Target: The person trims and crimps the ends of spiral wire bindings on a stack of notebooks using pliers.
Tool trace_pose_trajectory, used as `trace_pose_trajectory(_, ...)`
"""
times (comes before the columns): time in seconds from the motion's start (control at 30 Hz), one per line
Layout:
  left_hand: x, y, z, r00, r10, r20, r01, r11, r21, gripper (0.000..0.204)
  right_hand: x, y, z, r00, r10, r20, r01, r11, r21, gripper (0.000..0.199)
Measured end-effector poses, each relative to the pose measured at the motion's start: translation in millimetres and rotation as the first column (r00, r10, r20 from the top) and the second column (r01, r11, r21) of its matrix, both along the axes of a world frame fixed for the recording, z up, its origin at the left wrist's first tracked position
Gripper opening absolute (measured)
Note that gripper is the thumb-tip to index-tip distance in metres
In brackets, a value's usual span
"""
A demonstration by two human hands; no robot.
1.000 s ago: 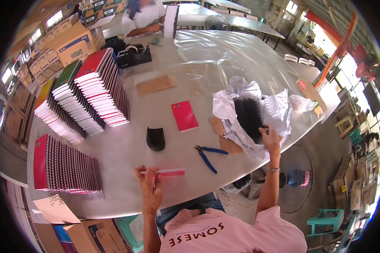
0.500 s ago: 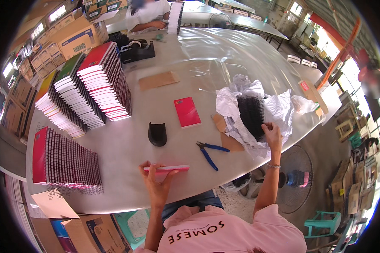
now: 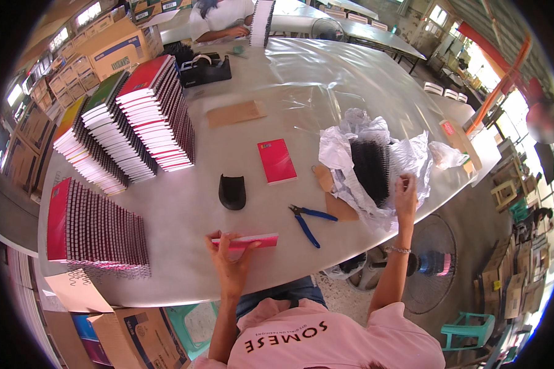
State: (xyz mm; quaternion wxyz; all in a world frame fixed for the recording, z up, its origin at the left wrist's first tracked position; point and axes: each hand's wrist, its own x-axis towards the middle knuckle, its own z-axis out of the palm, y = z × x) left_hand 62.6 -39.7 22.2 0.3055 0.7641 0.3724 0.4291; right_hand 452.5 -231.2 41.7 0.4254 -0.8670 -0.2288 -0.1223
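My left hand (image 3: 231,264) grips a pink-red notebook (image 3: 252,242) on edge near the table's front, thumb on the near side and fingers behind. On the right, my right hand (image 3: 405,197) is pinched beside a bundle of black spiral binding coils (image 3: 370,172), which lies in crumpled white paper (image 3: 337,150). Whatever its fingertips hold is too small to make out. Between the hands are blue-handled cutting pliers (image 3: 306,226) and a curved black plastic piece (image 3: 232,192). Another pink-red notebook (image 3: 277,161) lies flat beyond them.
Tall stacks of spiral notebooks (image 3: 157,117) stand at the left, with a pink-covered stack (image 3: 95,227) nearer. A tape dispenser (image 3: 204,71), brown card (image 3: 237,114) and clear plastic bag (image 3: 447,155) lie about. Across the table sits a person (image 3: 221,21). A fan (image 3: 434,263) stands right.
My right hand has drawn a little to the right, off the black coils. The notebook in my left hand has tipped slightly, showing more of its pink cover.
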Motion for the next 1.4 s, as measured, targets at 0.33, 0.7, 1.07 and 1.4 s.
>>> trace_pose_trajectory(0.33,-0.6,-2.5,-1.6,0.999,0.044,0.005,-0.044,0.996,-0.075,0.045,-108.8,46.6,59.3,0.683,0.718,-0.134,-0.537,0.617,0.575,0.009)
trace_pose_trajectory(0.7,1.6,-1.7,0.8,0.999,0.045,0.028,-0.044,0.998,-0.044,0.043,-190.0,96.6,37.6,0.468,0.818,-0.335,-0.856,0.514,0.059,0.015)
trace_pose_trajectory(1.07,0.4,1.0,-1.5,0.999,0.022,0.043,-0.021,0.999,-0.043,0.041,-198.6,93.4,33.3,0.481,0.839,-0.254,-0.875,0.475,-0.091,0.014)
trace_pose_trajectory(1.4,3.8,-1.4,3.6,0.998,0.051,0.038,-0.048,0.997,-0.066,0.041,-204.4,91.2,26.5,0.531,0.834,-0.149,-0.847,0.523,-0.089,0.014)
